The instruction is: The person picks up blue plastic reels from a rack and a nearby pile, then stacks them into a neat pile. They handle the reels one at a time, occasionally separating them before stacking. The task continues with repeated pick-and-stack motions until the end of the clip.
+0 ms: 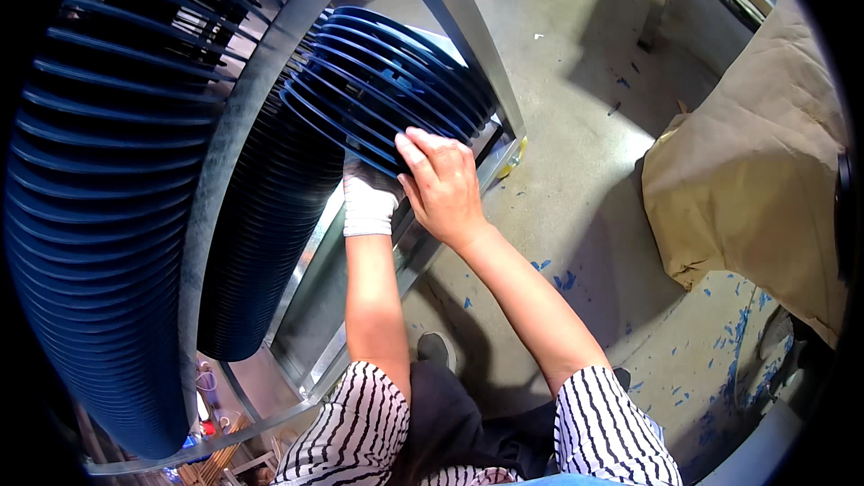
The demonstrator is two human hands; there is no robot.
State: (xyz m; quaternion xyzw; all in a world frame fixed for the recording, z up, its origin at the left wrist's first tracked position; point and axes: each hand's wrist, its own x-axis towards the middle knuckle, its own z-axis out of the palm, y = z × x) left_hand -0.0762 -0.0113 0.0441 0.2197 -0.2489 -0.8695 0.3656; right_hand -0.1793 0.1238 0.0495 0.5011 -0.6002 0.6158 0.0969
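A group of thin blue rings point(310, 112), spaced apart and leaning together, sits in a grey metal frame in front of me. My right hand point(443, 182) is bare. Its fingers bend over the near edge of these rings, with the thumb beneath, closed on the rim of the nearest one. My left hand point(367, 201) wears a white glove and reaches in under the same rings. Its fingers are hidden behind them and behind the right hand, so its grip does not show.
Long rows of dark blue rings point(108, 243) fill the metal rack point(209, 189) on the left. Large brown sheeting point(751, 171) hangs on the right. Blue flakes point(565, 282) litter the concrete floor. A table leg point(661, 0) stands at the far right.
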